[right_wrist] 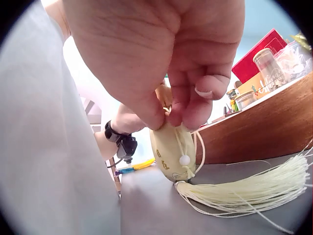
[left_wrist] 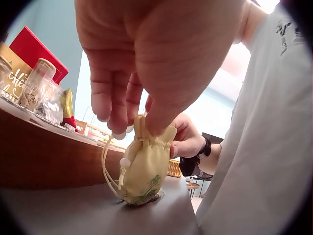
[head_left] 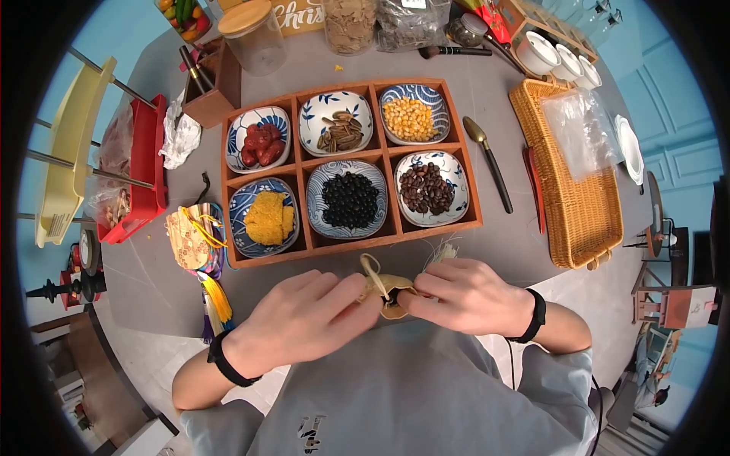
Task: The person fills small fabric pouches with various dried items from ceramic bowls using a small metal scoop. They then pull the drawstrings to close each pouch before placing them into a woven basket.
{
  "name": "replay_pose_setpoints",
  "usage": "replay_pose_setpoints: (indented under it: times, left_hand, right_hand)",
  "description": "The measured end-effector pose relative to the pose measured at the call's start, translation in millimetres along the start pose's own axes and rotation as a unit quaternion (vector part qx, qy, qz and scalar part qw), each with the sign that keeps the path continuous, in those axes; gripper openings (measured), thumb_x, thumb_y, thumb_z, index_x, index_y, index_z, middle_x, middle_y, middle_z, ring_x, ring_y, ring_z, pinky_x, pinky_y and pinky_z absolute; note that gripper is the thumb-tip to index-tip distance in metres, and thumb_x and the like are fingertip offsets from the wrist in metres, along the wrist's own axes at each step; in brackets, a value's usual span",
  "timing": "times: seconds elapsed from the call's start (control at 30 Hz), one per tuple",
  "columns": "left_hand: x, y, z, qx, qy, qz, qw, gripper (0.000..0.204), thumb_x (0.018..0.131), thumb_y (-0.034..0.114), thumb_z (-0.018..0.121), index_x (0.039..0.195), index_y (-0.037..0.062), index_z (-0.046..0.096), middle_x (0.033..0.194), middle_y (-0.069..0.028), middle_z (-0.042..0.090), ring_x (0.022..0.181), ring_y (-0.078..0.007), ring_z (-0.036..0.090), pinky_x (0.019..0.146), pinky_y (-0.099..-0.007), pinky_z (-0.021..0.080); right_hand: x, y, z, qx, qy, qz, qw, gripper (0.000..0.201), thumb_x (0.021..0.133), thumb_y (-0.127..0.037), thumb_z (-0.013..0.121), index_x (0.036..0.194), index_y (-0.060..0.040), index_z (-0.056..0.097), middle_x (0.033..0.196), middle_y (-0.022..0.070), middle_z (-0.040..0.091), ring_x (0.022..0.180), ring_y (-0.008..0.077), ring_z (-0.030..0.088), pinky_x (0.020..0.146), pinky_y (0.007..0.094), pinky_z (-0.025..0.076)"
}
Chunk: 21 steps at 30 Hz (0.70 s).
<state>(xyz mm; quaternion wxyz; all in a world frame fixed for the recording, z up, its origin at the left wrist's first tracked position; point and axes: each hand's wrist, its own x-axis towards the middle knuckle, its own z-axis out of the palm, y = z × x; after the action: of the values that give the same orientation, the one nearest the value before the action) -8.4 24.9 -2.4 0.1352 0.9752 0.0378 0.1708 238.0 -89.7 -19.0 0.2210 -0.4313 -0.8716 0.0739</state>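
A small pale yellow drawstring pouch (left_wrist: 143, 169) stands on the grey table near its front edge, palm trees printed low on its side. Its mouth, dark inside, gapes in the head view. My left hand (head_left: 304, 311) pinches one side of the gathered rim between thumb and fingers. On the opposite side, my right hand (head_left: 475, 296) pinches the rim likewise. A cord loop with a white bead (right_wrist: 184, 160) hangs down the pouch, and a cream tassel (right_wrist: 244, 188) spreads over the table from its base. What lies inside the pouch is hidden.
Just beyond the hands sits a wooden six-compartment tray (head_left: 350, 245) with patterned bowls of dried foods. A spoon (head_left: 490, 163) and a wicker basket (head_left: 559, 228) lie to the right. Left are a floral pouch (head_left: 194, 239) with a yellow tassel and a red bin (head_left: 148, 171).
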Motion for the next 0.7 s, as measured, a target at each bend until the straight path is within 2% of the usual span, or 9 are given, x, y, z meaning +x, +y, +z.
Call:
replay_pose_setpoints:
  times: [0.07,0.2,0.3,0.47,0.57,0.67,0.7]
  left_hand:
    - [0,4,0,0.017,-0.01,0.008,1.0,0.025,0.077,0.011,0.071,0.101,0.013,0.066,0.094,-0.0004,0.052,0.067,-0.0128,0.053,0.057,-0.0275,0.044]
    - [-4,5,4,0.029,-0.041,0.0,0.999,0.024,0.076,0.012,0.07,0.1,0.0107,0.065,0.095,-0.0013,0.053,0.068,-0.0133,0.054,0.059,-0.028,0.045]
    - [-4,3,3,0.034,-0.053,-0.002,0.998,0.022,0.076,0.012,0.07,0.096,0.0095,0.063,0.095,-0.0019,0.053,0.071,-0.0141,0.055,0.061,-0.0279,0.046]
    - [-3,2,-1,0.044,-0.092,0.009,0.995,0.017,0.075,0.013,0.068,0.089,0.0077,0.061,0.094,-0.0024,0.053,0.074,-0.0155,0.055,0.064,-0.0286,0.046]
    - [-5,-1,-13,0.041,-0.098,0.007,0.994,0.013,0.075,0.013,0.067,0.085,0.0074,0.06,0.097,-0.0032,0.055,0.075,-0.0159,0.055,0.064,-0.0286,0.046]
    - [-1,3,-13,0.038,-0.083,0.024,0.996,0.015,0.075,0.013,0.067,0.089,0.0063,0.064,0.102,-0.0037,0.059,0.075,-0.0153,0.054,0.064,-0.028,0.046]
    - [0,6,-12,0.047,-0.066,0.044,0.996,0.016,0.076,0.013,0.069,0.09,0.0063,0.065,0.099,-0.0026,0.058,0.073,-0.0149,0.054,0.063,-0.0283,0.045]
  right_hand:
    - [2,0,1,0.002,-0.003,-0.001,1.0,0.02,0.075,-0.013,0.07,0.094,-0.0086,0.064,0.075,0.0014,0.046,0.065,0.0162,0.056,0.051,0.0311,0.046]
    - [3,-1,2,-0.002,0.001,-0.003,1.0,0.018,0.074,-0.013,0.07,0.09,-0.009,0.062,0.075,0.0014,0.046,0.065,0.0162,0.056,0.051,0.0313,0.046]
    - [4,-4,-5,-0.019,-0.034,-0.012,0.999,0.02,0.076,-0.014,0.07,0.092,-0.0074,0.061,0.08,0.0015,0.053,0.069,0.0157,0.058,0.058,0.0302,0.05]
    - [2,-4,-4,0.016,-0.024,0.008,1.0,0.022,0.079,-0.019,0.076,0.088,-0.0088,0.059,0.077,0.0017,0.052,0.068,0.0173,0.058,0.058,0.0327,0.049]
    - [-4,-2,-5,0.023,-0.023,0.034,0.999,0.025,0.08,-0.022,0.079,0.087,-0.0096,0.059,0.074,0.0019,0.05,0.067,0.0187,0.058,0.057,0.0344,0.049]
    - [-5,-3,-4,0.03,-0.015,0.06,0.998,0.026,0.08,-0.023,0.08,0.088,-0.0103,0.059,0.073,0.0018,0.049,0.066,0.0198,0.058,0.057,0.0355,0.049]
    - [-5,-3,-3,0.033,-0.011,0.069,0.997,0.026,0.079,-0.024,0.08,0.089,-0.0106,0.059,0.073,0.0018,0.049,0.066,0.0201,0.058,0.057,0.0358,0.049]
